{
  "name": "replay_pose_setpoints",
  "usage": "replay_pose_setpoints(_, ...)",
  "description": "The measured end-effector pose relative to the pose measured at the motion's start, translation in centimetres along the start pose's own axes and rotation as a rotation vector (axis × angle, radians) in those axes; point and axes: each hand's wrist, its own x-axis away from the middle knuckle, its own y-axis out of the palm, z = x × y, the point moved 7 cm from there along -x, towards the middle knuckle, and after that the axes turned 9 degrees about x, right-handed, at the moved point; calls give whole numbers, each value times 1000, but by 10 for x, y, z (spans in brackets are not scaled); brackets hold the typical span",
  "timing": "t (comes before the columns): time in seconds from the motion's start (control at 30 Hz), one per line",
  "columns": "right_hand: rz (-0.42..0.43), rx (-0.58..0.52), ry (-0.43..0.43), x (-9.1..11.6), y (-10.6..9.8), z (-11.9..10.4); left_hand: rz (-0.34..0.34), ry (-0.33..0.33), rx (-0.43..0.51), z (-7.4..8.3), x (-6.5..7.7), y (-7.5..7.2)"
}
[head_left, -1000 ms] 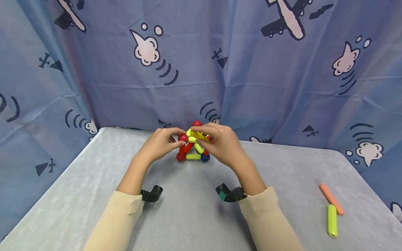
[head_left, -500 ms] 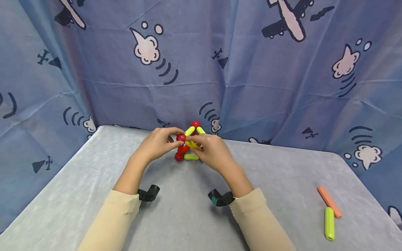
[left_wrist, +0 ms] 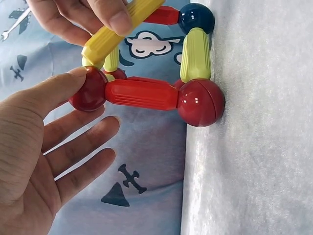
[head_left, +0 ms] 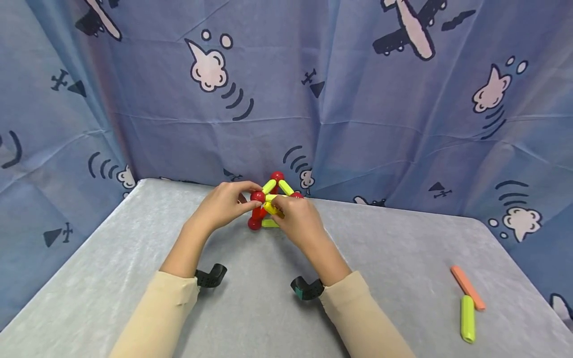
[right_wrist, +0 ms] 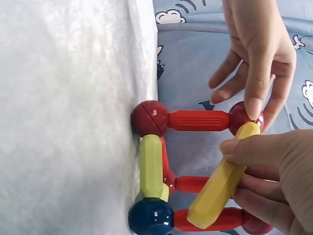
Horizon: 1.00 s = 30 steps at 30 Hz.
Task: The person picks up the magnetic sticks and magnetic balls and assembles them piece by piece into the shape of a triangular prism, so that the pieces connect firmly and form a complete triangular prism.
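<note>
A frame of magnetic rods and balls stands at the table's far side. My left hand (head_left: 226,205) pinches its upper left red ball (left_wrist: 89,89) between thumb and fingers. My right hand (head_left: 300,219) grips a yellow rod (right_wrist: 222,181), tilted, with one end right by that ball; whether they touch I cannot tell. Below the held ball, a red rod (left_wrist: 142,94) runs down to a lower red ball (left_wrist: 200,103). A lime rod (right_wrist: 151,166) joins this to a dark blue ball (right_wrist: 150,218). The rear red ball (head_left: 277,177) tops two slanting lime rods. My right hand partly hides the frame's right side in the head view.
On the right of the grey cloth-covered table (head_left: 380,298) lie an orange rod (head_left: 468,288) and a loose lime rod (head_left: 467,319), close together. Directly behind the frame hangs a blue patterned curtain (head_left: 268,89).
My right hand has moved left and slightly down, bringing the yellow rod from the frame's right side to the left red ball. My left hand stays at that ball.
</note>
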Motion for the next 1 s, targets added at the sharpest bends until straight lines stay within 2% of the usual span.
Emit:
replay_pose_setpoints(0.33,79,68,-15,5,5,-3,6,6,-3,1,0,0)
replay_pose_setpoints(0.53,135,56,-2,9,10,-2,6,17,-3,1,0,1)
replay_pose_setpoints(0.7,165,32,-36,10,15,0,10,21,-5,1,0,1)
replay_pose_setpoints(0.8,139,-25,-92,9,11,3,9,22,-10,1,0,1)
replay_pose_setpoints(0.9,148,-129,-141,7,-1,11,5,21,-14,2,-1,1)
replay_pose_setpoints(1.0,244,-277,-82,5,-16,30,0,13,-11,2,0,1)
